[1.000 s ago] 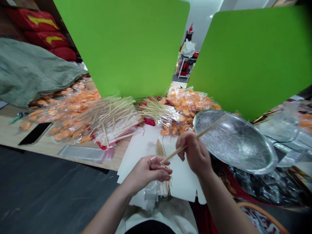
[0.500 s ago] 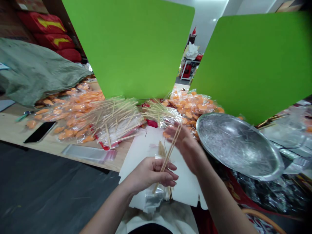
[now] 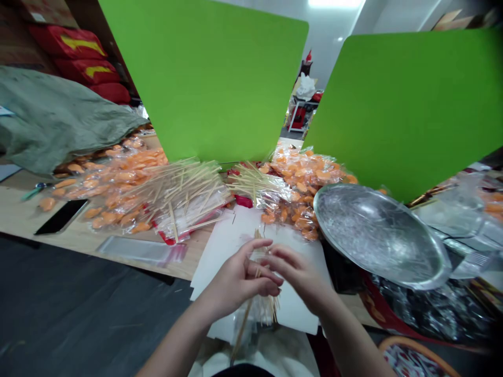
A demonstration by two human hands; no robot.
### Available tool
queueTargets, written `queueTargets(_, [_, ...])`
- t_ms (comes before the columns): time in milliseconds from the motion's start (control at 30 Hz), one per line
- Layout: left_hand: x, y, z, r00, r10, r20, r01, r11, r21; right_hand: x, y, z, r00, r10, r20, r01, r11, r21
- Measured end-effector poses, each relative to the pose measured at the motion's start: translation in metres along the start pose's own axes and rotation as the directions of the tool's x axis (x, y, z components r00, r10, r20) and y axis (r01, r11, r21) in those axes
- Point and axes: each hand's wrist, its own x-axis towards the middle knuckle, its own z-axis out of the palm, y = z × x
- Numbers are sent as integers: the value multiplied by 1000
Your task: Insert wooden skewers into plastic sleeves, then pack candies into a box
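Note:
Thin wooden sticks [image 3: 244, 324] are pinched in my left hand [image 3: 245, 277], their lower ends pointing down toward my lap. My right hand [image 3: 294, 269] meets it from the right, fingers bent, its fingertips near the left fingers; whether it grips anything is hidden. Beneath both hands, a bundle of sticks [image 3: 272, 309] with clear plastic lies on a white sheet [image 3: 220, 251]. Behind are a pile of bagged sticks [image 3: 188, 193] and a smaller stick pile [image 3: 255, 180].
Orange wrapped items [image 3: 129, 173] heap at the left, others [image 3: 310, 167] behind the white sheet. A metal bowl [image 3: 381, 235] stands at the right. A phone [image 3: 63, 215] and clear bags [image 3: 141, 248] lie at the left. Green panels [image 3: 220, 78] rise behind.
My right hand has come down and left to my left hand. The held sticks have slid lower, so their upper ends no longer stick up above my left fingers.

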Motion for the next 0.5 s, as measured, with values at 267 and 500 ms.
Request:
queueTargets(267, [-1,-10,8,952,173,-251,-155,984,89,-2,-1,0,974,-219,-61,193,939,-283])
queueTargets(500, [3,-12,17,930,182,-318,-176,983,49,-19,-9,-8,577,-816,45,397,231,-888])
